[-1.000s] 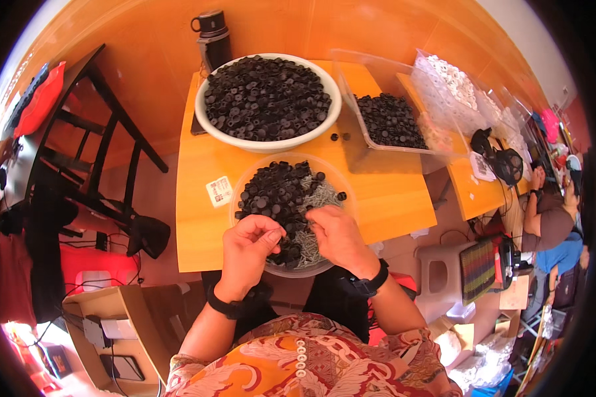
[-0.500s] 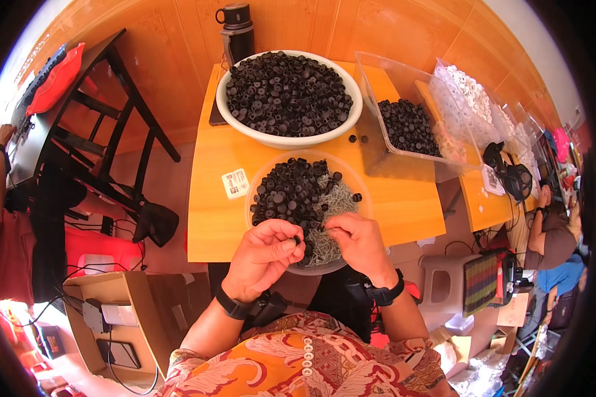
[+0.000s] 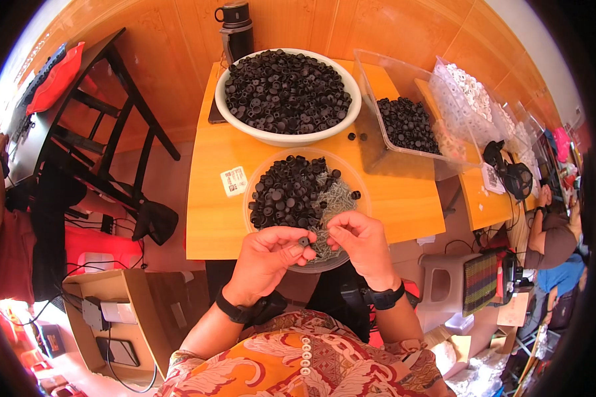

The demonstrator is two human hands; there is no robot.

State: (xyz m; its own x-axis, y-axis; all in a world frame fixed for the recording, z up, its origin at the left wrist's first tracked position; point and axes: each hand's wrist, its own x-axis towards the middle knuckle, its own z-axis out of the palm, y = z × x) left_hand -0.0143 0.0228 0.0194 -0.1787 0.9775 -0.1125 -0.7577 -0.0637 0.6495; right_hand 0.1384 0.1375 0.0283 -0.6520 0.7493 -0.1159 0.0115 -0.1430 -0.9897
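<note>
My left hand [image 3: 266, 259] pinches a small black plastic cap [image 3: 303, 242] between thumb and fingertips, over the near rim of a shallow clear round tray [image 3: 248, 198]. Close beside it, my right hand [image 3: 363, 243] has thumb and forefinger pressed together. Whatever sits in that pinch is too small to make out. Inside the tray, a heap of black caps [image 3: 288, 192] fills the left and middle. Thin metal screws [image 3: 338, 197] lie piled along its right side, partly hidden by my right hand.
Behind the tray stands a big white basin [image 3: 225, 116] heaped with black caps. A clear bin [image 3: 404, 157] holds more at the right. Two loose caps [image 3: 357, 137], a white label card [image 3: 233, 181] and a dark thermos [image 3: 237, 33] are on the yellow table [image 3: 212, 228]. Co-workers sit left and right.
My left hand has turned the cap so its face shows more. The right hand has lifted slightly away from the screw pile, with its fingers still pinched.
</note>
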